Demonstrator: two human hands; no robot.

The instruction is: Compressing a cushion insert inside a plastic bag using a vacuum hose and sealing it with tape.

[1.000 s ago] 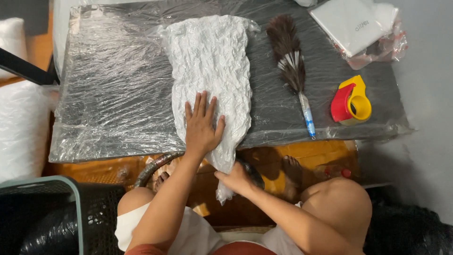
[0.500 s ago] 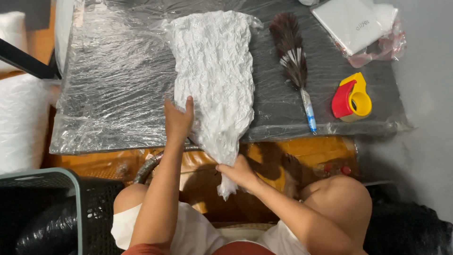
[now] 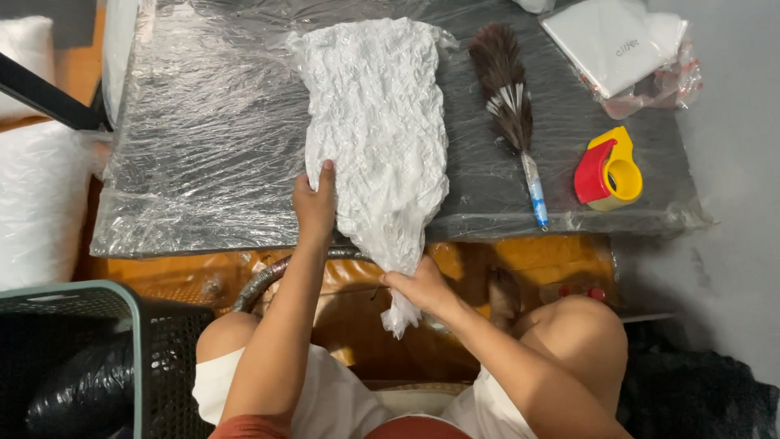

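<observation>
Cloth (image 3: 378,122), white & crinkled, lies lengthwise on wrapped bench (image 3: 203,162), tail hanging off near edge. Left hand (image 3: 315,207) pinches its left edge; right hand (image 3: 418,284) clamps the tail. Prob. light, soft, floppy; best held at edges.

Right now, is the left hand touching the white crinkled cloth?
Touching. The head view shows the left hand pressed on the left edge of the white crinkled cloth, its fingers lying against the fabric with no gap.
</observation>
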